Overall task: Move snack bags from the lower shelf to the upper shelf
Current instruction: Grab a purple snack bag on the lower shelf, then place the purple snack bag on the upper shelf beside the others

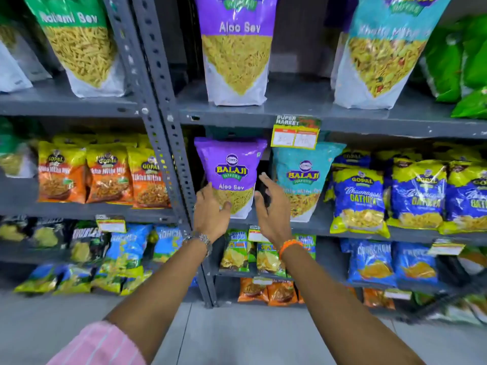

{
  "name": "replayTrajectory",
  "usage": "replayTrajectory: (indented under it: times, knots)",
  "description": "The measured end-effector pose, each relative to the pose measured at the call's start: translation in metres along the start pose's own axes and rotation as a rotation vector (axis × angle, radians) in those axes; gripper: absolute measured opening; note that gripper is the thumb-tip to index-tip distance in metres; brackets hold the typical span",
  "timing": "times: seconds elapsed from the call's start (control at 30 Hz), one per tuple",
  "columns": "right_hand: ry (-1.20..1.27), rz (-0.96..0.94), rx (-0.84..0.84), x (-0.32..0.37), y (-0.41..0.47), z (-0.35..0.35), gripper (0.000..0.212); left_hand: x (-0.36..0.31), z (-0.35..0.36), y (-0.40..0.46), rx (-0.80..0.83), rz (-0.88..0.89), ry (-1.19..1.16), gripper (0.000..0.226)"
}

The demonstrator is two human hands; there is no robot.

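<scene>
Reaching up from pink sleeve: left hand touching lower left of purple Aloo Sev bag, fingers spread; right hand hovering open just beside its right edge. Bag standing upright on lower shelf, under upper shelf.

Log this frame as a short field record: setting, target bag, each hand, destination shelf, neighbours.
setting: grey metal store shelving stocked with snack bags
target bag: purple Aloo Sev bag, upright on the lower shelf
left hand: left hand open, fingers against the bag's lower left front
right hand: right hand open beside the bag's right edge, contact unclear
destination: upper shelf, already holding a larger purple Aloo Sev bag
neighbours: teal Balaji bag to the right, price tag above it
status: bag not yet lifted
</scene>
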State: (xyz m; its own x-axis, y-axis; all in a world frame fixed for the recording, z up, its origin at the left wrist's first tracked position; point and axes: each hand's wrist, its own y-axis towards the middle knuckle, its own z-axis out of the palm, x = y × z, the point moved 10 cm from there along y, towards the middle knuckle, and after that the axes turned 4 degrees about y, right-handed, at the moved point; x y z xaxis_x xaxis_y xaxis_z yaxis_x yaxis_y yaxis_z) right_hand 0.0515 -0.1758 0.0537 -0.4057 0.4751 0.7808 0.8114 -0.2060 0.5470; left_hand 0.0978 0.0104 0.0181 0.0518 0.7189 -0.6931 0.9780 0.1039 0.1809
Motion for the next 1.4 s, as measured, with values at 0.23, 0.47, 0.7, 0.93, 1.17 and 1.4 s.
replayTrajectory:
  times: [0.23,0.47,0.7,0.93,1.17,1.4]
  knots:
    - [0.090,0.383,0.097,-0.063,0.037,0.051,0.083,0.038,0.062,0.035,0.216,-0.221,-0.158,0.117]
    - [0.315,0.491,0.183,-0.105,0.066,0.080,0.091,0.063,0.075,0.070,0.073,-0.217,-0.347,0.102]
    - [0.342,0.459,0.238,-0.117,0.076,0.091,0.071,0.068,0.075,0.075,0.058,-0.177,-0.378,0.097]
    - [0.347,0.422,0.311,-0.111,0.068,0.090,0.065,0.079,0.058,0.042,-0.056,-0.106,-0.254,0.100]
    - [0.299,0.405,0.372,-0.078,0.029,0.076,0.061,0.088,0.029,-0.019,-0.155,-0.126,-0.182,0.092]
    - [0.403,0.422,0.295,-0.010,0.007,0.031,0.058,0.055,-0.026,-0.053,-0.190,0.003,-0.282,0.087]
